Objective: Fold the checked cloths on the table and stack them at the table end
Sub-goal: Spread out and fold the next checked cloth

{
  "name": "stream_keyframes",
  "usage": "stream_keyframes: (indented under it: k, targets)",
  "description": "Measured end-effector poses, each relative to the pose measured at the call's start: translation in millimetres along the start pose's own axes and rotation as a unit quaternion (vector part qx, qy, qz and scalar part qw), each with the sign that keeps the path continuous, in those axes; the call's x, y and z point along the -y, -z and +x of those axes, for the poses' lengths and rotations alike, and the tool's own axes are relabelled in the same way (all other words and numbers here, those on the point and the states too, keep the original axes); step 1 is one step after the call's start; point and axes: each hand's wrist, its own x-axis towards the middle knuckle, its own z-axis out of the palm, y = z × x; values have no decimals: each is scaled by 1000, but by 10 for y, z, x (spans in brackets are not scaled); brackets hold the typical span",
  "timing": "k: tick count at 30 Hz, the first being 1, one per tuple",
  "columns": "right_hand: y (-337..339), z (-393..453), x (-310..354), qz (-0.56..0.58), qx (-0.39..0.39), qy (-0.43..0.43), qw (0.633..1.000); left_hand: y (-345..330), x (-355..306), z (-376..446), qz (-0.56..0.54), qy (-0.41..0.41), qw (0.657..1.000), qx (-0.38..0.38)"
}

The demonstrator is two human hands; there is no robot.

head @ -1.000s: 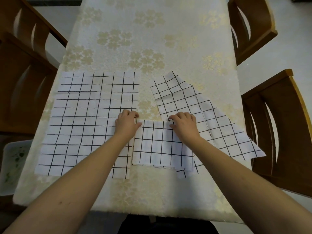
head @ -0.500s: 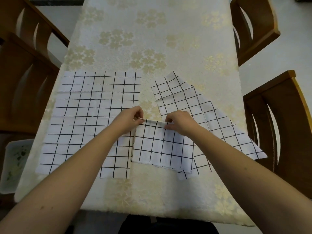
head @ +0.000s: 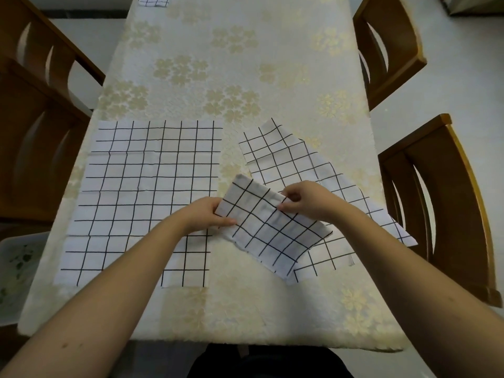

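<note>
No legible writing observed. Folded checked cloth (head: 272,227), flat on the table (head: 245,317) a second ago, is now lifted and turned diagonal. Left hand (head: 210,216) grips its left edge; right hand (head: 305,203) pinches its upper edge. Beyond, flat cloths (head: 152,186) lie unfolded; a stacked cloth (head: 153,0) sits at the table's far end.

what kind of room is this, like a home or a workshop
Most likely a home dining room. A long table under a cream tablecloth with a gold flower pattern has wooden dining chairs drawn up on both sides, and the floor is plain and pale. The hands are folding a checked cloth there.
</note>
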Motion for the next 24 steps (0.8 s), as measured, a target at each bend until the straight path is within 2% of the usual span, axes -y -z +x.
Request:
stream_keyframes:
  k: [4, 6, 9, 12, 14, 16, 21, 24]
  targets:
    - [23, -231, -21, 156, -17, -35, 987, 53, 20, -116, -56, -15, 998, 30]
    - [2, -349, -16, 234, -17, -37, 971, 85, 46, -206, -162, -32, 986, 36]
    - [-129, -465, -24, 333, -52, -46, 940, 89, 188, -249, -375, -34, 925, 53]
    - [-310, -569, 104, 451, -86, -71, 886, -22, 302, -324, -467, -57, 877, 102]
    - [-452, -609, 150, 510, -92, -80, 851, -173, 324, -399, -439, -60, 891, 104]
    - [-581, -620, 159, 521, -99, -91, 843, -293, 323, -473, -373, -50, 924, 62]
    - [-811, -626, 129, 398, -114, -139, 899, -311, 386, -603, -239, -38, 970, 16]
    - [-907, -665, 140, 390, -103, -155, 902, -253, 419, -678, -213, -37, 976, 2]
